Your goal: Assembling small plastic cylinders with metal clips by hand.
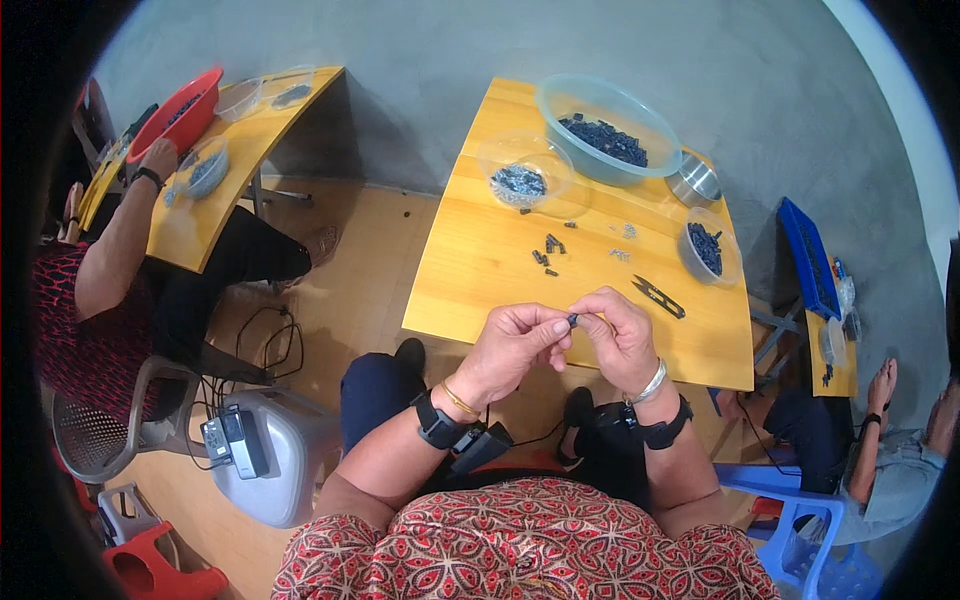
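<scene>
My left hand [508,352] and my right hand [622,342] meet above the near edge of the yellow wooden table [450,290]. Both are pinched on one small dark part [573,320], mostly covered by my fingertips; its exact kind is too small to tell. Beyond them lie several small dark cylindrical pieces [552,244] and a few tiny silvery bits [620,255]. Black thread snips [658,297] rest just right of my right hand. Farther back stand a clear bowl of small metallic parts [519,182] and, at the right, a clear tub of dark parts [704,248].
A large translucent basin [560,105] of dark pieces and a steel bowl [694,182] stand at the table's back. On the left a co-worker's hand [160,158] is by a red basin [207,100]. Another person sits at right, near a blue tray [808,258]. Cables [270,340] cross the floor.
</scene>
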A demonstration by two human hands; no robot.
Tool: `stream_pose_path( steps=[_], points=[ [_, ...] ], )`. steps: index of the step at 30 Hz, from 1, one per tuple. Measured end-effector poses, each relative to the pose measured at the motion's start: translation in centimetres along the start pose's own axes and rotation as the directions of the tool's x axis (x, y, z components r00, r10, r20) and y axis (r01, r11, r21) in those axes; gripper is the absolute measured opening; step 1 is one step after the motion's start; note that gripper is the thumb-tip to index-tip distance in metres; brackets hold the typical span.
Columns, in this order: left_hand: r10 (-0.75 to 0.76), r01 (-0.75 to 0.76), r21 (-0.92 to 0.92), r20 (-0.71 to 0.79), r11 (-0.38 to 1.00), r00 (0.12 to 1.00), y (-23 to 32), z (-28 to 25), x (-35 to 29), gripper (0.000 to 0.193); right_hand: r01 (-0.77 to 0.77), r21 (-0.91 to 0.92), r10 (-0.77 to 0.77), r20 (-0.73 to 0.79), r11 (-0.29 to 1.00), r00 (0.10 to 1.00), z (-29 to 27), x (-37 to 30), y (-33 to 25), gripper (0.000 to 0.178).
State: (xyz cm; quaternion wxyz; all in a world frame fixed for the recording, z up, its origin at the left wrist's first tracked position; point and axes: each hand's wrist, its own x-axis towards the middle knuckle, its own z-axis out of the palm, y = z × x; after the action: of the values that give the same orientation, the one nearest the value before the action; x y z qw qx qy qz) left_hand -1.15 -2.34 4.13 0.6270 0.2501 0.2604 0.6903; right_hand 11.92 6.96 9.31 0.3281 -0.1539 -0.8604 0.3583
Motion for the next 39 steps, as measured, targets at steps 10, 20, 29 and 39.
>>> stream_pose_path(
  steps=[10,20,29,39],
  points=[
    [-0.142,0.147,-0.102,0.054,0.984,0.988,0.8,2.7,-1.4,0.016,-0.269,-0.743,0.219,-0.167,0.613,0.961,-9.5,-3.4,12.7,0.016],
    [-0.055,0.050,0.051,0.095,0.997,0.994,2.2,7.8,-4.5,0.016,-0.373,-0.662,0.340,-0.186,0.649,0.922,-8.8,-6.4,11.5,0.017],
    [0.065,-0.084,0.169,0.115,0.982,0.991,3.5,11.4,-7.9,0.016,-0.105,0.733,0.314,-0.153,0.672,0.937,-6.4,-11.2,-8.9,0.017],
    [0.161,-0.185,0.188,0.136,0.965,0.978,3.7,12.7,-9.9,0.019,0.161,-0.068,-0.171,-0.180,0.985,0.969,-5.0,-10.6,-14.8,0.031]
  ],
)
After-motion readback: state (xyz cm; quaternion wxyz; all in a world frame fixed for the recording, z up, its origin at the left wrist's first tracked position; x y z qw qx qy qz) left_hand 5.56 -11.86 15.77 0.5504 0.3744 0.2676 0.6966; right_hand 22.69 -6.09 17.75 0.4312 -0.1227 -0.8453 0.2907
